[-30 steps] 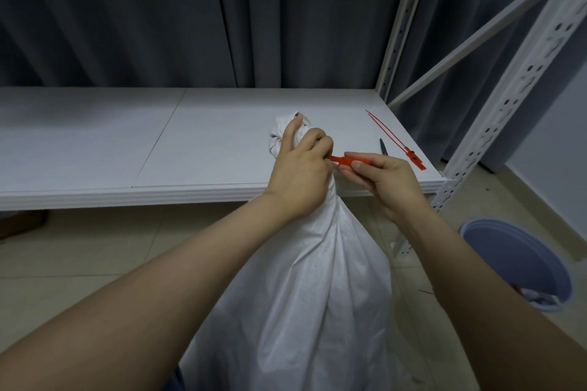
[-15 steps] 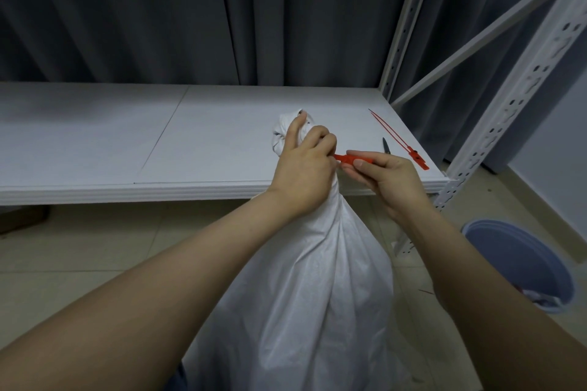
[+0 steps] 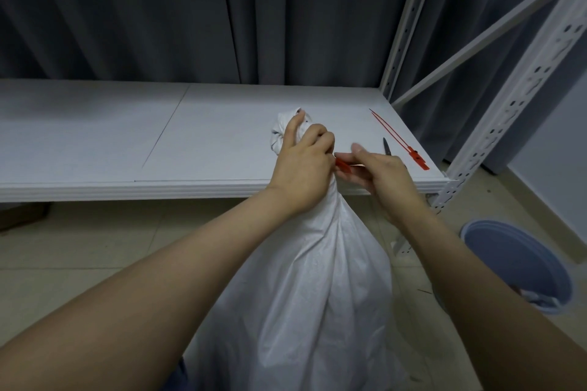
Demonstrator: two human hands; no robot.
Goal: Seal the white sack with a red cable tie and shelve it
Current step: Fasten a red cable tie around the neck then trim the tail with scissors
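Observation:
A white sack (image 3: 317, 289) stands on the floor in front of the shelf, its top gathered into a twisted neck. My left hand (image 3: 301, 165) grips that neck just below the bunched end. A red cable tie (image 3: 344, 164) sticks out to the right at the neck, and my right hand (image 3: 378, 173) pinches it between thumb and fingers, index finger raised. How far the tie wraps the neck is hidden behind my left hand. The white shelf board (image 3: 190, 136) lies just behind the sack top.
A second red cable tie (image 3: 400, 143) lies on the shelf's right end, beside dark scissors (image 3: 387, 147) partly hidden by my right hand. White perforated uprights (image 3: 508, 111) frame the right side. A blue bin (image 3: 521, 263) stands on the tiled floor at right. Grey curtains hang behind.
My right hand has shifted its hold on the tie and lifted its index finger. My left hand keeps its grip on the sack neck.

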